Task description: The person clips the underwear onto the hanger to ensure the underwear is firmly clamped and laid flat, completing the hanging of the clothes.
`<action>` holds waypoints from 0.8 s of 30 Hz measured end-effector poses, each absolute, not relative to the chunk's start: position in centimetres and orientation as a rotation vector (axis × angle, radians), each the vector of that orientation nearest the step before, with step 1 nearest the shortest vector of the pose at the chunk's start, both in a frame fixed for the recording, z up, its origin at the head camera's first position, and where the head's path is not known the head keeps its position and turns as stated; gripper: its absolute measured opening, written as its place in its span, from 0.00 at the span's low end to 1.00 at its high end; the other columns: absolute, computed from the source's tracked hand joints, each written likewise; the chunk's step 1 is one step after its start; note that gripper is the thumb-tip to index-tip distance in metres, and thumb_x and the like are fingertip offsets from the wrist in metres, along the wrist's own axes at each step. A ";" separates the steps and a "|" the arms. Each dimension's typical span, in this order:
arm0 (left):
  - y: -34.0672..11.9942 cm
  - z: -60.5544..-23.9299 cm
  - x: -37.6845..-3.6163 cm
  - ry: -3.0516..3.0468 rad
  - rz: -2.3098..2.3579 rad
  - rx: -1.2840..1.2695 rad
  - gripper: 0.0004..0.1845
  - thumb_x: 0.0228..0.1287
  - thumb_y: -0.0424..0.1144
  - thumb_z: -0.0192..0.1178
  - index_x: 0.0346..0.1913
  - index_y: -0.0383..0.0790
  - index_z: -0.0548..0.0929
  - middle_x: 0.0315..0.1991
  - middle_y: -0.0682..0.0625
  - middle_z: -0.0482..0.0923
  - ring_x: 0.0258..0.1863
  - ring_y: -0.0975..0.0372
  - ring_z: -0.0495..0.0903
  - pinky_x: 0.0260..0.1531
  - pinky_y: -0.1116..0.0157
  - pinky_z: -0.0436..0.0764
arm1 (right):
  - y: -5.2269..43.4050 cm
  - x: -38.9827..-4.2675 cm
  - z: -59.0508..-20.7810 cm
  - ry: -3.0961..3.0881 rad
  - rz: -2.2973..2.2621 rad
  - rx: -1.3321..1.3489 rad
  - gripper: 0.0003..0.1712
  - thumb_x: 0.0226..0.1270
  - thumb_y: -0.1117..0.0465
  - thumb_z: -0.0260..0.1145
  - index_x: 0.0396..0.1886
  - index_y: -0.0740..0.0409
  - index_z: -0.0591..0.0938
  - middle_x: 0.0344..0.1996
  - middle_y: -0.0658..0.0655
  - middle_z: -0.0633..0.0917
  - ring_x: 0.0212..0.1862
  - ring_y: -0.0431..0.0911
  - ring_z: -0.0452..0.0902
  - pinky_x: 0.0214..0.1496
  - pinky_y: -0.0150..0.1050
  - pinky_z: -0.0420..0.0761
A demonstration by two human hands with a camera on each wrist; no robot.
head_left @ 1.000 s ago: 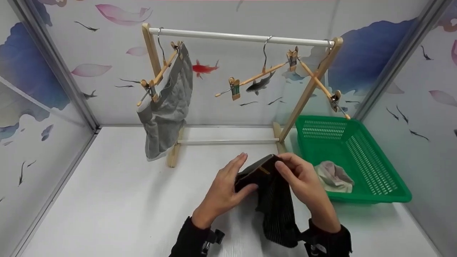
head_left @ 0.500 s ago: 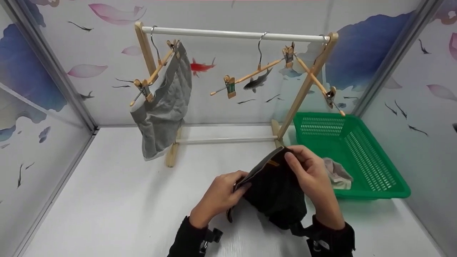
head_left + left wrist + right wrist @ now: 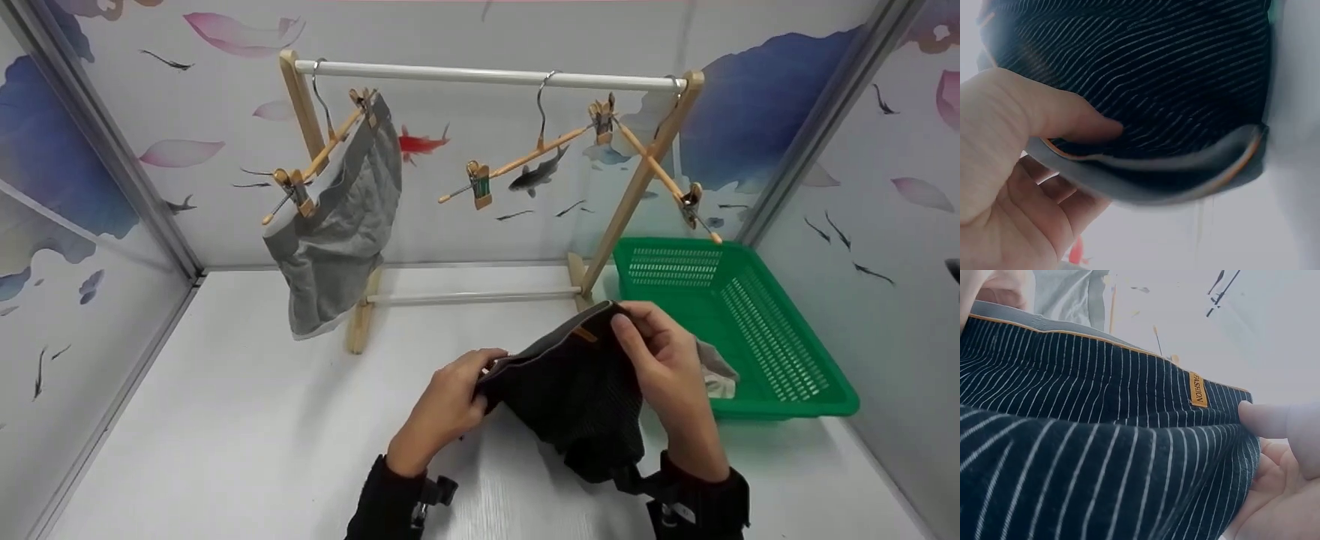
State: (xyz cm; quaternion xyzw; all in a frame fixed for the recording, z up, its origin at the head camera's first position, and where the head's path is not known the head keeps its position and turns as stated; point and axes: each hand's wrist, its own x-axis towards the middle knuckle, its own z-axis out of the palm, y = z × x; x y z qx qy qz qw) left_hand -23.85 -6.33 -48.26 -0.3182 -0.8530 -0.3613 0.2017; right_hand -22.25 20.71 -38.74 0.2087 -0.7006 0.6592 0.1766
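A pair of black boxer briefs (image 3: pixel 570 390) with thin white stripes is stretched between my hands above the white table. My left hand (image 3: pixel 444 401) pinches one end of the waistband, thumb on the striped side and fingers behind it in the left wrist view. My right hand (image 3: pixel 664 360) pinches the other end, near an orange label (image 3: pixel 1198 389) reading FASHION. Between the hands the waistband (image 3: pixel 1129 174) gapes slightly, showing its grey inside and orange edging. The lower part of the briefs hangs bunched toward my right wrist.
Behind stands a wooden rack with a white rail (image 3: pixel 465 73). Grey underwear (image 3: pixel 337 225) hangs from the left clip hanger; the middle hanger (image 3: pixel 536 154) and right hanger (image 3: pixel 660 169) carry no clothes. At right, a green basket (image 3: pixel 817 352) contains a pale cloth (image 3: pixel 718 371).
My left hand, open at first, has taken hold of the waistband's left end. My right hand has moved up and right, and the briefs have spread wide between both hands.
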 end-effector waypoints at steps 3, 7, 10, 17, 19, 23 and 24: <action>-7.1 -48.2 -23.9 -2.404 -1.002 -0.821 0.32 0.47 0.15 0.58 0.59 0.36 0.80 0.43 0.48 0.83 0.41 0.59 0.82 0.42 0.60 0.81 | 21.1 -22.4 -38.8 -1.994 1.857 0.547 0.12 0.78 0.65 0.59 0.51 0.70 0.81 0.39 0.66 0.86 0.38 0.48 0.81 0.41 0.35 0.81; -8.2 -47.8 -24.0 -2.420 -0.994 -0.757 0.30 0.48 0.17 0.57 0.58 0.35 0.81 0.41 0.48 0.83 0.36 0.59 0.80 0.38 0.59 0.81 | 21.7 -22.6 -38.9 -1.996 1.836 0.489 0.13 0.78 0.63 0.60 0.52 0.70 0.81 0.39 0.65 0.86 0.38 0.48 0.81 0.39 0.35 0.81; -9.0 -47.4 -24.1 -2.416 -1.005 -0.720 0.28 0.51 0.19 0.57 0.58 0.35 0.82 0.37 0.49 0.82 0.31 0.60 0.76 0.35 0.61 0.79 | 22.2 -22.8 -39.0 -1.973 1.835 0.464 0.13 0.78 0.64 0.60 0.51 0.71 0.81 0.39 0.65 0.86 0.36 0.47 0.81 0.38 0.34 0.81; -10.6 -46.7 -24.1 -2.367 -1.013 -0.629 0.24 0.56 0.20 0.58 0.56 0.35 0.83 0.40 0.48 0.85 0.34 0.60 0.79 0.36 0.60 0.80 | 22.9 -23.0 -38.9 -1.932 1.858 0.415 0.14 0.78 0.64 0.60 0.51 0.72 0.81 0.38 0.63 0.86 0.36 0.46 0.82 0.36 0.34 0.81; -10.9 -46.4 -24.1 -2.334 -1.018 -0.606 0.23 0.58 0.19 0.57 0.56 0.35 0.83 0.44 0.47 0.85 0.37 0.59 0.80 0.37 0.60 0.80 | 23.1 -22.9 -38.9 -1.935 1.859 0.380 0.14 0.78 0.63 0.60 0.52 0.72 0.81 0.38 0.63 0.86 0.37 0.46 0.81 0.37 0.34 0.81; -11.7 -45.4 -23.9 -2.228 -1.056 -0.556 0.18 0.65 0.20 0.60 0.56 0.34 0.83 0.45 0.46 0.85 0.37 0.60 0.80 0.36 0.61 0.79 | 23.2 -22.9 -38.8 -1.944 1.850 0.316 0.15 0.78 0.62 0.61 0.52 0.71 0.81 0.39 0.62 0.86 0.38 0.47 0.81 0.39 0.34 0.80; -11.9 -45.2 -23.8 -2.193 -1.068 -0.545 0.18 0.66 0.21 0.61 0.56 0.34 0.83 0.47 0.46 0.85 0.39 0.60 0.81 0.37 0.61 0.80 | 23.2 -22.9 -38.8 -1.953 1.841 0.299 0.15 0.78 0.62 0.61 0.51 0.71 0.81 0.39 0.62 0.86 0.38 0.47 0.81 0.39 0.34 0.80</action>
